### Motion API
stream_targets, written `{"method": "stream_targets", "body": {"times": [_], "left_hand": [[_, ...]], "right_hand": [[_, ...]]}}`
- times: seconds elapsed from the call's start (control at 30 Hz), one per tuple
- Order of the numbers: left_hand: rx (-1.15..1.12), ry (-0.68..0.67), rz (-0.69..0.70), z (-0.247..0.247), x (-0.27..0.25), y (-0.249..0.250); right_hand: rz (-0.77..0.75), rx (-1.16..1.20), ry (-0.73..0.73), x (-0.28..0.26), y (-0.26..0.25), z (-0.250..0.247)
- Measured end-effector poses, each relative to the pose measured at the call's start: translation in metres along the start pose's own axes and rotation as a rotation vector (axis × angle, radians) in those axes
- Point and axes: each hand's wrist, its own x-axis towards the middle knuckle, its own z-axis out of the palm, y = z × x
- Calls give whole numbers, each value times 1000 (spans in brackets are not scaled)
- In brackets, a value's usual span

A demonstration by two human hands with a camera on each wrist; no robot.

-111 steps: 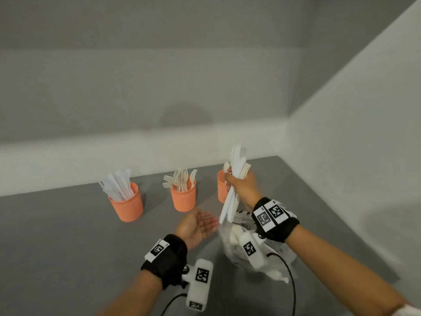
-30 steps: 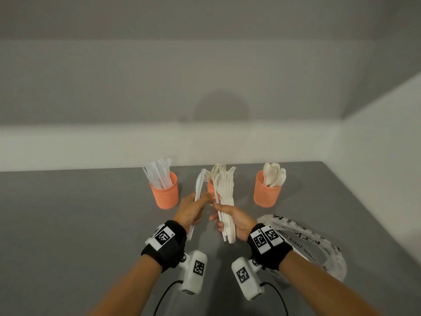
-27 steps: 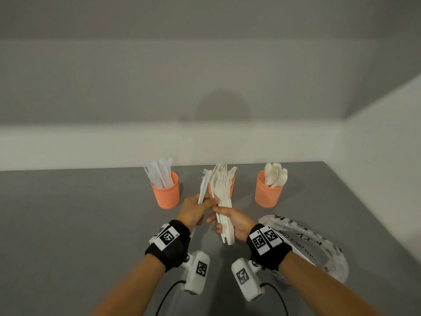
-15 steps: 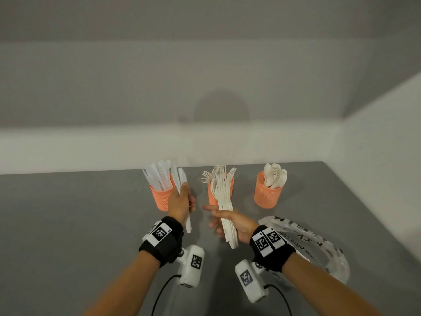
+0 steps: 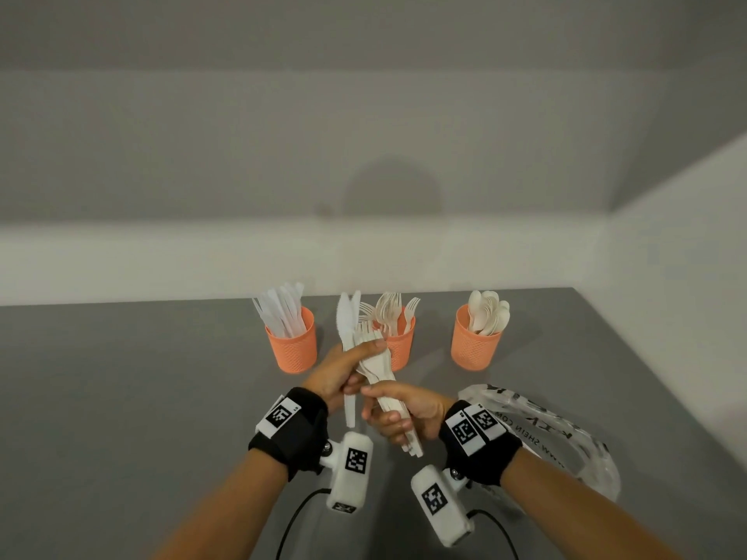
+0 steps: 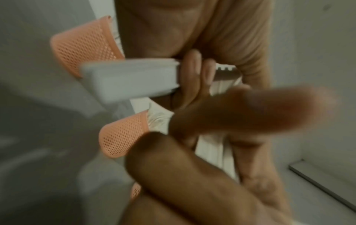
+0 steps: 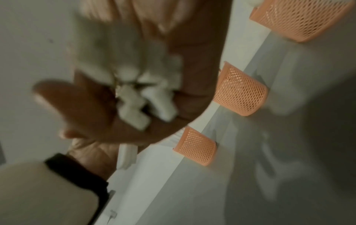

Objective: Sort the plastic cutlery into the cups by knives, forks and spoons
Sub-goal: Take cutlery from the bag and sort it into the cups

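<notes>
Three orange mesh cups stand in a row: the knife cup [image 5: 292,346] on the left, the fork cup [image 5: 399,347] in the middle, the spoon cup [image 5: 477,345] on the right. My left hand [image 5: 343,373] grips two white knives [image 5: 347,323] upright in front of the fork cup, and its fingertips touch the top of the bundle. My right hand [image 5: 404,414] grips that bundle of white cutlery [image 5: 378,367], with fork tines showing at its top. The left wrist view shows the knife handles [image 6: 131,79]. The right wrist view shows the bundle's handle ends [image 7: 142,103], blurred.
A crumpled clear plastic bag [image 5: 566,442] lies on the grey table [image 5: 121,398] to the right of my right forearm. A white wall runs behind the cups and another along the table's right side.
My left hand has come back from the knife cup to the bundle in my right hand, still gripping knives. The right hand has stayed nearly in place.
</notes>
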Motion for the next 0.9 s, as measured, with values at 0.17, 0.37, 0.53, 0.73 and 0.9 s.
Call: {"method": "stream_targets", "body": {"times": [0.17,0.37,0.53,0.73,0.9], "left_hand": [[16,365,51,19,5,9],[63,442,122,28,3,16],[54,580,102,3,8,11],[234,520,233,1,5,23],[415,444,276,-3,14,24]], "right_hand": [[-269,-247,478,15,5,2],[-204,138,414,14,4,-1],[-175,190,272,5,-1,-11],[-149,95,272,2,-1,-8],[-175,-9,311,4,3,-5]]}}
